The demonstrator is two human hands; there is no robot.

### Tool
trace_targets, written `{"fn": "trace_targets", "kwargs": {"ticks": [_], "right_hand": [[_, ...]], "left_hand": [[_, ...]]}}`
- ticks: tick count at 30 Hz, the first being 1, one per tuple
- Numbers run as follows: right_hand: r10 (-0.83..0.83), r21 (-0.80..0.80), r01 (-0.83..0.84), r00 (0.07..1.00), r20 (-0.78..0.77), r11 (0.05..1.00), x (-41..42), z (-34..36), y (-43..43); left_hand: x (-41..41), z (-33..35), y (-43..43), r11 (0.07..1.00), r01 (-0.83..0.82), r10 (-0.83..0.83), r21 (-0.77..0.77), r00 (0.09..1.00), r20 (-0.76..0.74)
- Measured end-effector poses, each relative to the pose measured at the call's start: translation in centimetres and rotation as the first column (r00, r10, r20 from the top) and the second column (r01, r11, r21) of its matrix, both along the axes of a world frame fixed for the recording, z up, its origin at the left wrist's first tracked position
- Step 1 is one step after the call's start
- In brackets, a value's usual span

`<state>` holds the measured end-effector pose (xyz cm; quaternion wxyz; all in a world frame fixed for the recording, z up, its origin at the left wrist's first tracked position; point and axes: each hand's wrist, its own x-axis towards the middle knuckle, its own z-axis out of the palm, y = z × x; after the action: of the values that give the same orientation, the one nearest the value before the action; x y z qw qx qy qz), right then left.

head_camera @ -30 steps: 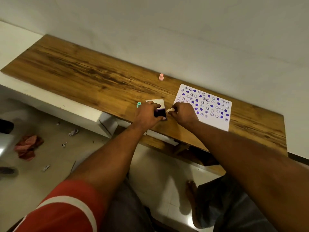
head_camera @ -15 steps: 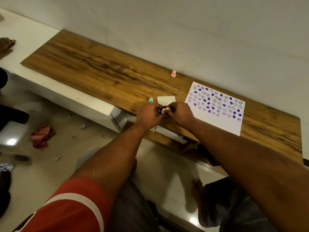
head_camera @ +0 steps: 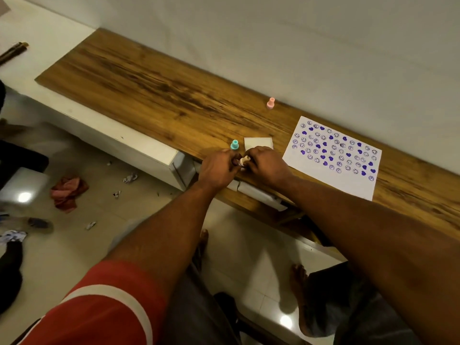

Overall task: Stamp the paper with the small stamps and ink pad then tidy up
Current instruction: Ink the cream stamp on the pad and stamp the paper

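Note:
Both hands meet at the front edge of the wooden desk (head_camera: 154, 95). My right hand (head_camera: 267, 164) pinches a small cream stamp (head_camera: 244, 160). My left hand (head_camera: 216, 169) holds a small dark item against the stamp's end; it looks like the ink pad (head_camera: 235, 161), mostly hidden by fingers. A white square lid (head_camera: 257, 141) lies just behind the hands. Beside it on the left stands a teal stamp (head_camera: 234, 144). A pink stamp (head_camera: 270, 103) stands near the wall. The white paper (head_camera: 323, 185), covered with purple hearts and smiley prints, lies to the right.
A white wall runs along the back of the desk. A white cabinet (head_camera: 139, 148) stands under the desk's left part. A red cloth (head_camera: 67, 190) and paper scraps lie on the tiled floor. My bare feet show below the desk.
The dark ink pad was lying on the desk under my left hand. It is now between my fingers, and both hands have closed together around the cream stamp. The view has shifted left.

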<state>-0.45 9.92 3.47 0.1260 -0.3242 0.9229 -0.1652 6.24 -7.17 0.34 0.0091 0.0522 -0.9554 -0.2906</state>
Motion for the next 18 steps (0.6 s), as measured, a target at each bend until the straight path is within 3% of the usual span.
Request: {"fn": "trace_targets", "kwargs": {"ticks": [4, 18], "right_hand": [[0.028, 0.037, -0.027, 0.999, -0.018, 0.999, -0.4, 0.3, -0.2], [-0.195, -0.001, 0.195, 0.981, -0.007, 0.981, -1.5, -0.5, 4.6]], "left_hand": [[-0.2, -0.6, -0.3, 0.999, -0.04, 0.04, 0.01, 0.999, 0.005], [-0.3, -1.3, 0.3, 0.987, -0.12, 0.118, 0.107, 0.993, 0.027]]}}
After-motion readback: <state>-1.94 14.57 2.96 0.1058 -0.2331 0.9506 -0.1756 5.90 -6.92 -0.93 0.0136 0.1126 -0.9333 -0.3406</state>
